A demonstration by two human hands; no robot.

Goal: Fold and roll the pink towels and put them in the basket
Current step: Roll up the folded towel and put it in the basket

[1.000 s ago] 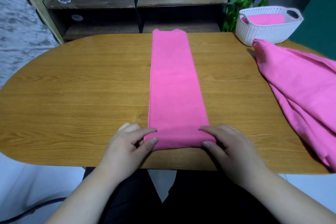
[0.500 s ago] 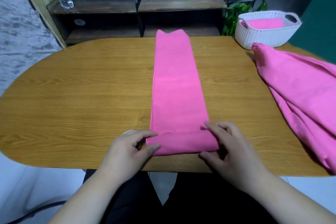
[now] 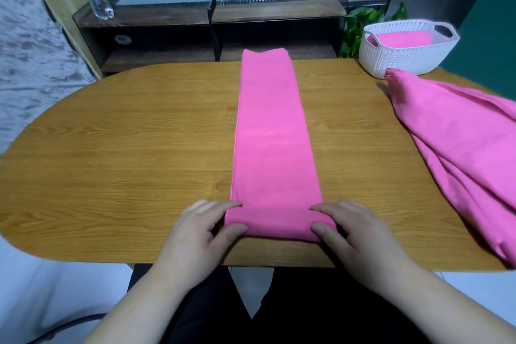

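Two hands work at six o'clock on my feed. I see the left hand (image 3: 201, 229) pinching the left end of a short roll started in the long pink towel (image 3: 270, 134), with the thumb on the near side and the forefinger over the top. The right hand (image 3: 351, 232) grips the right end likewise, fingers curled round the cloth. That towel, folded into a narrow strip, lies flat on the oval wooden table (image 3: 125, 148) and runs from the roll straight to the far edge at twelve o'clock. At two o'clock stands the white woven plastic basket (image 3: 402, 61), with a rolled pink towel (image 3: 402, 39) lying inside. At three o'clock a heap of loose pink towels (image 3: 460, 142) sprawls over the table. Its far tip reaches the basket's foot; I cannot tell whether it touches.
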